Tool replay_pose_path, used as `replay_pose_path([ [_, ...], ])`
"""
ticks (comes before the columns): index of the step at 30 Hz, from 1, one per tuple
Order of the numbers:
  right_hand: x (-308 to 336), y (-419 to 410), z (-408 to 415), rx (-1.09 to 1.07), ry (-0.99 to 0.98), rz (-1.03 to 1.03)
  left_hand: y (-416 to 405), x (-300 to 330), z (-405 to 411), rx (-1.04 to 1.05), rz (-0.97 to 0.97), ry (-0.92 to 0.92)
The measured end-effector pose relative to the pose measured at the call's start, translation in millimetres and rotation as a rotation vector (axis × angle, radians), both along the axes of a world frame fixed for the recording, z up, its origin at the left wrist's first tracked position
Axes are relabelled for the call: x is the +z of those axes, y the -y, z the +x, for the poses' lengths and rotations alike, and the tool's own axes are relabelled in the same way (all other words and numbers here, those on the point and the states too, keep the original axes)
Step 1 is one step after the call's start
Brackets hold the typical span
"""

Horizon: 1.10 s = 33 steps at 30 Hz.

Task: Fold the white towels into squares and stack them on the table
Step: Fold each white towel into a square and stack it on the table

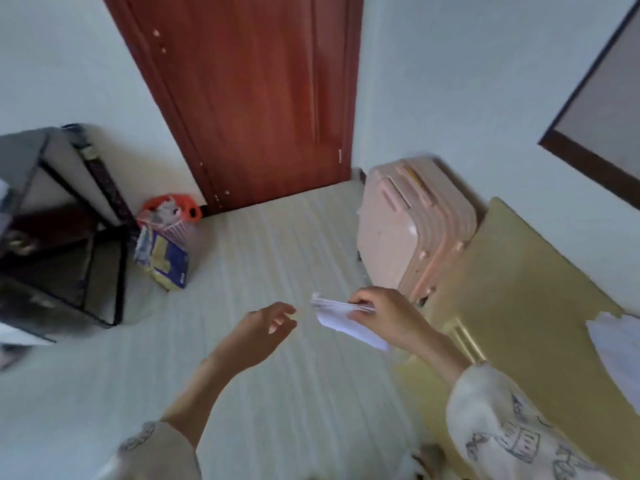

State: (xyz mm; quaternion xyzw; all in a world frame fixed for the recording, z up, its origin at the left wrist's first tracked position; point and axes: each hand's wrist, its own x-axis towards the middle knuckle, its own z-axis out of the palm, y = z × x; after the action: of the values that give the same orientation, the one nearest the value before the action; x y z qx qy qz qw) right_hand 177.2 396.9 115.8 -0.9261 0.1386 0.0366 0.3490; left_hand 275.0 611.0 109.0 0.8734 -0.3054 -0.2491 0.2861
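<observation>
**Folded towel in right hand, above floor**

Right hand [384, 315] pinching folded white towel [346, 320] in the air, thumb on top, fingers under. Left hand [258, 336] just beside it, not touching, fingers loosely curled, holding nothing. Yellow table [526, 292] at right, more white cloth [616, 344] at its right edge. Pink suitcase [412, 223] upright against table. Red-brown door [263, 98] behind. Black rack [69, 230] at left, wastebasket [169, 216] and blue-yellow bag [162, 258] beside it. Frame motion-blurred.

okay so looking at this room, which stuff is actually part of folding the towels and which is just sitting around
Part of the job:
folded white towel in the right hand
left hand, holding nothing
white towels on the yellow table

Just sitting around:
pink suitcase
snack bag
black rack
</observation>
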Motion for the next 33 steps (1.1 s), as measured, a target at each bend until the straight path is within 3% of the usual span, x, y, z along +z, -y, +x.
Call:
replay_pose_path([
  [7, 52.7, -162.7, 160.0, 0.286, 0.093, 0.036, -193.6, 28.4, 79.3, 0.445, -0.044, 0.120],
  [14, 84.3, -299.7, 302.0, 0.543, 0.151, 0.038, -330.7, 25.3, 143.2, 0.626, 0.004, 0.107],
  [24, 111.8, -467.3, 526.9, 0.747, 0.276, -0.093, -495.9, 60.9, 319.7, 0.879, -0.015, 0.200],
  [29, 125.8, -552.4, 609.6, 0.809, 0.270, -0.026, -570.1, 64.9, 386.3, 1.029, -0.085, 0.189],
  [33, 122.5, -619.9, 659.8, 0.814, 0.265, 0.026, -629.5, 58.1, 442.3, 1.022, -0.122, 0.151],
])
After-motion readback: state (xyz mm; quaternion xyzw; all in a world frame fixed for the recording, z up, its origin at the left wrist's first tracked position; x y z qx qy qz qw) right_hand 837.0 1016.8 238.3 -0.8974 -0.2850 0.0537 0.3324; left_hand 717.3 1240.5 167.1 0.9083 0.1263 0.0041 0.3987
